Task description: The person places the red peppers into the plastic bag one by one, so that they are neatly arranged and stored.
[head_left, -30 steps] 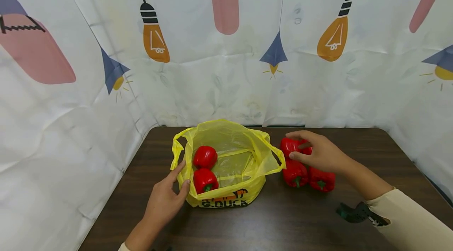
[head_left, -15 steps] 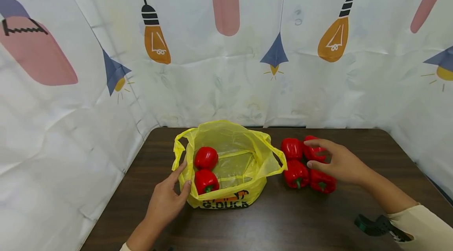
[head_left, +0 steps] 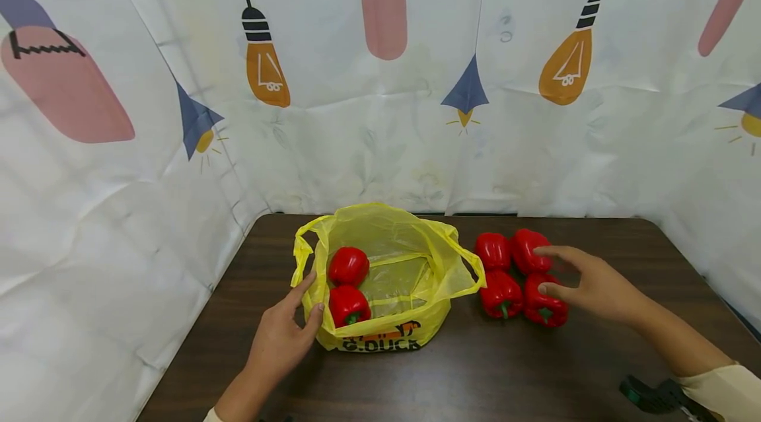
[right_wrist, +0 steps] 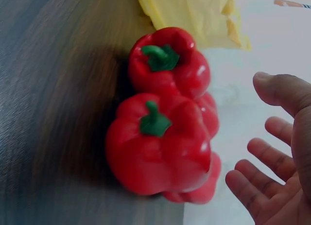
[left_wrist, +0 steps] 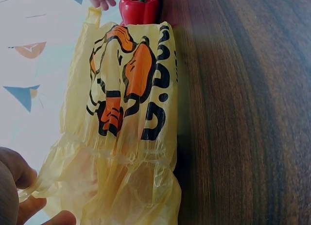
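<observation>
A yellow plastic carrier bag (head_left: 380, 227) with a duck print stands with its mouth spread wide. Inside, along its left side, lie two red bell peppers, one farther back (head_left: 348, 266) and one nearer (head_left: 349, 306). My left hand (head_left: 276, 339) holds the bag's left rim; in the left wrist view its thumb (left_wrist: 19, 169) and fingers pinch the plastic. Several more red bell peppers (head_left: 501, 294) sit clustered to the bag's right. My right hand (head_left: 603, 290) hovers at that cluster's right side, fingers spread and holding nothing, nearest the front right pepper (right_wrist: 158, 147) with a green stem.
The dark wooden table (head_left: 404, 389) reaches back to a white wall sheet (head_left: 368, 131) printed with lamps. A dark strap device (head_left: 654, 395) is on the right wrist near the sleeve (head_left: 722, 386).
My right hand has moved right from over the back left pepper to the cluster's right side, uncovering the peppers behind it. The left hand stays on the bag's rim.
</observation>
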Available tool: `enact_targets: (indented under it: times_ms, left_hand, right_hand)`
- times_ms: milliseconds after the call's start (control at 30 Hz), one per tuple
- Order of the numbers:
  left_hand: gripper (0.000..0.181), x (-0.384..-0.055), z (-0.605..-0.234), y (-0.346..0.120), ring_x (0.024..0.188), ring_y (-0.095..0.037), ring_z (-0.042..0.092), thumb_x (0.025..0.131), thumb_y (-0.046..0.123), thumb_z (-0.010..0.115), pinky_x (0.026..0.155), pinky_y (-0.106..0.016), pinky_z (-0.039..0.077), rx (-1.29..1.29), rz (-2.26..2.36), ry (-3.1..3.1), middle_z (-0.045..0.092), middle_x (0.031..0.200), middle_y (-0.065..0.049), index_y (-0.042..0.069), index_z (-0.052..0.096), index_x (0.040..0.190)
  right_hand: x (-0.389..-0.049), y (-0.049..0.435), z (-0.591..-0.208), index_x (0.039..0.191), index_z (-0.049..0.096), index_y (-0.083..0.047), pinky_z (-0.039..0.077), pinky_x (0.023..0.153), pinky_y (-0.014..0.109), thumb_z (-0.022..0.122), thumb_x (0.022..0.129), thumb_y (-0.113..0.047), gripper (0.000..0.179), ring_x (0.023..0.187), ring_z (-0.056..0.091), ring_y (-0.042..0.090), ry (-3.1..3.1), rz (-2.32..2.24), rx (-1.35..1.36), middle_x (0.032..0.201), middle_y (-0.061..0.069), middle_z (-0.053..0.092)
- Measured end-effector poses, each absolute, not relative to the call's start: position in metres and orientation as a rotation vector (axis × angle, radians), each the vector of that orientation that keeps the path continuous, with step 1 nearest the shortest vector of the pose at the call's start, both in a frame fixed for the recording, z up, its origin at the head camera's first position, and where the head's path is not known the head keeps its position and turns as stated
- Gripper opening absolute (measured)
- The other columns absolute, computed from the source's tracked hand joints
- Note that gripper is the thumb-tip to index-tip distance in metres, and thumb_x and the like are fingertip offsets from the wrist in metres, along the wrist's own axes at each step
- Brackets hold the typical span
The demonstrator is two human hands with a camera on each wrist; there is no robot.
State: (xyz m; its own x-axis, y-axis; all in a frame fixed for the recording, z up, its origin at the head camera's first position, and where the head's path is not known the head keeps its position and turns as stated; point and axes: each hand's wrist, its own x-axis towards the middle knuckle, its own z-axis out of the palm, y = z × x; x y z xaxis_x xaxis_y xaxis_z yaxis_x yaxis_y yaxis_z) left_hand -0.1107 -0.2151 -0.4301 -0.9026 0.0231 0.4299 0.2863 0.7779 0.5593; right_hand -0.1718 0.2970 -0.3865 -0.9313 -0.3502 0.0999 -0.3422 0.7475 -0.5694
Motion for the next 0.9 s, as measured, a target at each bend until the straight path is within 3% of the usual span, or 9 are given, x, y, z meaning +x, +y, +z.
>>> enact_targets:
  times_ms: [433, 533, 900]
  left_hand:
    - [0.061, -0.111, -0.432, -0.216, 0.105, -0.032, 0.071, 0.088, 0.008, 0.079, 0.087, -0.053, 0.056, -0.232, -0.903, -2.564, 0.073, 0.114, -0.021, 0.004, 0.058, 0.144]
    - [0.061, -0.111, -0.432, -0.215, 0.105, -0.031, 0.071, 0.088, 0.008, 0.08, 0.087, -0.053, 0.056, -0.231, -0.901, -2.567, 0.073, 0.113, -0.02, 0.005, 0.058, 0.144]
    - [0.06, -0.109, -0.432, -0.215, 0.111, -0.035, 0.068, 0.088, 0.009, 0.079, 0.089, -0.055, 0.055, -0.222, -0.905, -2.58, 0.07, 0.121, -0.022, 0.004, 0.058, 0.144]
  right_hand:
    - [-0.169, 0.315, -0.411, 0.143, 0.055, -0.008, 0.054, 0.085, 0.062, 0.079, 0.089, -0.044, 0.07, 0.116, 0.059, 0.051, 2.895, -0.947, -0.539, 0.145, 0.026, 0.052]
    - [-0.168, 0.318, -0.415, 0.143, 0.056, -0.008, 0.052, 0.088, 0.063, 0.079, 0.089, -0.045, 0.069, 0.116, 0.059, 0.048, 2.908, -0.949, -0.542, 0.141, 0.024, 0.056]
    - [-0.164, 0.32, -0.426, 0.143, 0.056, -0.007, 0.052, 0.087, 0.065, 0.071, 0.097, -0.043, 0.061, 0.125, 0.052, 0.053, 2.835, -1.015, -0.472, 0.139, 0.027, 0.057]
